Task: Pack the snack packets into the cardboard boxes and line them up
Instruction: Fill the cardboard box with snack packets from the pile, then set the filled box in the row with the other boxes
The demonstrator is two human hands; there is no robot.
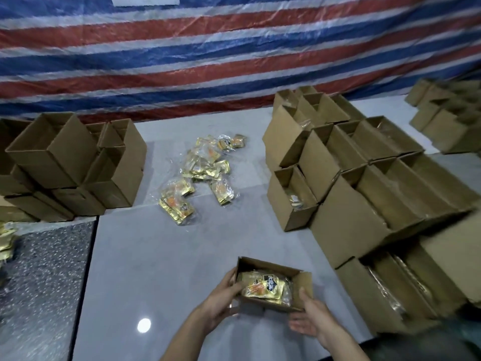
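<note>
A: next step? box (270, 267) with packets (263, 285) held just left of the filled rows (364, 204);
B: left hand (221, 295) grips its wall, right hand (309, 319) spread underneath; keep it level, slide flush beside them.

one person, seen from above. left hand (221, 295) and right hand (312, 321): bare, both on bare forearms (187, 334), uncovered right to the frame edge. dark grey-green garment (429, 345) at lower right corner, soft cloth, blurred; cut and kind cannot be told.
</note>
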